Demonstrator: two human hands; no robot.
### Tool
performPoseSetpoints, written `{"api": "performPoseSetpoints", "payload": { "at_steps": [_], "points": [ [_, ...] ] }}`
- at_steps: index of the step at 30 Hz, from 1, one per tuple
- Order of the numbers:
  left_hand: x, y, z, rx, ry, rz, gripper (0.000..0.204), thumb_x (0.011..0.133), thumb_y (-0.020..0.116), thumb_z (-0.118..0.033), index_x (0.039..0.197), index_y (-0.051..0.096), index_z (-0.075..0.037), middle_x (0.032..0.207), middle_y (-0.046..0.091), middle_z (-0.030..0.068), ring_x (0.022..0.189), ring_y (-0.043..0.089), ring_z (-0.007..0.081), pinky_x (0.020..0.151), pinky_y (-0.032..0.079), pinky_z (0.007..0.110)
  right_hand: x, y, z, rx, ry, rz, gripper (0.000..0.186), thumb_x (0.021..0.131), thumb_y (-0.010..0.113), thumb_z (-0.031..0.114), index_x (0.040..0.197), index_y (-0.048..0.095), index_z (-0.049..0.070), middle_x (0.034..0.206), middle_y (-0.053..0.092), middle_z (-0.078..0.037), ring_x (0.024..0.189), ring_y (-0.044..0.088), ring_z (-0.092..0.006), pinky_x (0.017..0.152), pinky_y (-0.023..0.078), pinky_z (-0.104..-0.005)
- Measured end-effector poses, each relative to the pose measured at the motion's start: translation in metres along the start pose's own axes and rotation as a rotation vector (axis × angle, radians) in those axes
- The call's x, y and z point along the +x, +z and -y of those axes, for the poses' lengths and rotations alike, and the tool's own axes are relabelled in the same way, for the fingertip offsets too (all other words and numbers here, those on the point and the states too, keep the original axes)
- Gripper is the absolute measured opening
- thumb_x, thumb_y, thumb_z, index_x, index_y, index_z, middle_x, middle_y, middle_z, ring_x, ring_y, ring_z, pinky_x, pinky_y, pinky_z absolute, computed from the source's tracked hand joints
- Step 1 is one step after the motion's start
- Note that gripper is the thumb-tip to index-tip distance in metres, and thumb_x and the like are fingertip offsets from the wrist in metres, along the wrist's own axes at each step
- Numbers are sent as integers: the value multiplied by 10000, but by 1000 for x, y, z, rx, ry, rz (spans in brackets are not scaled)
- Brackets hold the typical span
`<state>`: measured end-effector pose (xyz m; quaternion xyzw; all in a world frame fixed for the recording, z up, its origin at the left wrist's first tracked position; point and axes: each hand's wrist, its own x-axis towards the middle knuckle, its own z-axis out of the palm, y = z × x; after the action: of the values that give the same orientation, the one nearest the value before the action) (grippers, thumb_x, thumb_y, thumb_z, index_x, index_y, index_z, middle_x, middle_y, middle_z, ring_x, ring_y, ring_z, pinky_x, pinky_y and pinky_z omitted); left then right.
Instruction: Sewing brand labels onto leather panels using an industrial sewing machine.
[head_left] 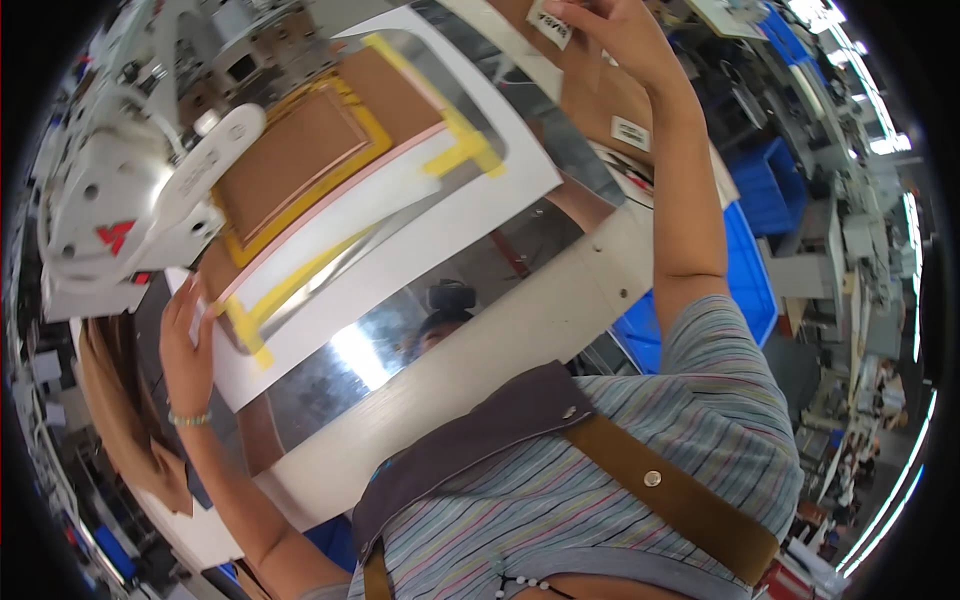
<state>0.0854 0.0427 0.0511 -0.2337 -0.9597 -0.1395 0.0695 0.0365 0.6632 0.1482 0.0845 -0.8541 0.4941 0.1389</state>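
Note:
My left hand (188, 338) rests with fingers extended at the left corner of a brown panel (415, 100), beside a strip of yellow tape. A yellow-edged frame (375, 140) surrounds part of that panel, and the whole lies on a white sheet (500, 205) with yellow tape (470, 140) at its corners. Reaching to the far right, my right hand (625, 35) has its thumb and finger closed beside a white label (550, 24) on brown material (590, 95). What it pinches is not clear. A white sewing machine head (120, 200) overhangs the panel's left side.
A shiny metal plate (420, 320) lies in front of the white sheet, bordered by the pale table edge (470, 385). Brown material (125, 400) drapes at the left. Below my right arm stands a blue bin (745, 275). Other workstations fill the background.

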Motion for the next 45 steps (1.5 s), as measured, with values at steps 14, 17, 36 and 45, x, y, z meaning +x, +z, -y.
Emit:
{"api": "performPoseSetpoints", "payload": {
  "at_steps": [14,17,36,45],
  "points": [
    [62,55,7,11,113,-114,357,1081,577,-213,1259,712,66,1343,664,274,1348,485,496,1157,373,535,61,310,12,-352,-603,286,131,866,723,78,943,828,94,1040,761,-154,1050,708,-346,895,578,-472],
    [69,55,4,-16,114,-28,385,1089,570,-220,1370,686,17,1445,632,243,1383,470,490,1201,344,528,62,322,2,-431,-645,218,99,843,725,70,889,812,60,998,754,-141,1030,706,-343,865,581,-476],
    [86,92,113,-198,-5,-198,378,1009,656,-42,1386,679,-49,1436,670,177,1334,620,378,1160,457,461,30,322,8,-153,-752,620,454,948,602,17,1263,823,257,1468,649,-72,1392,548,-280,1172,413,-474],
    [122,69,16,57,190,-49,413,1148,494,-292,1501,634,-132,1593,582,38,1537,431,289,1314,261,453,27,320,3,-199,-755,620,501,932,595,13,1264,821,313,1445,656,-64,1378,560,-275,1150,436,-475]
  ]
}}
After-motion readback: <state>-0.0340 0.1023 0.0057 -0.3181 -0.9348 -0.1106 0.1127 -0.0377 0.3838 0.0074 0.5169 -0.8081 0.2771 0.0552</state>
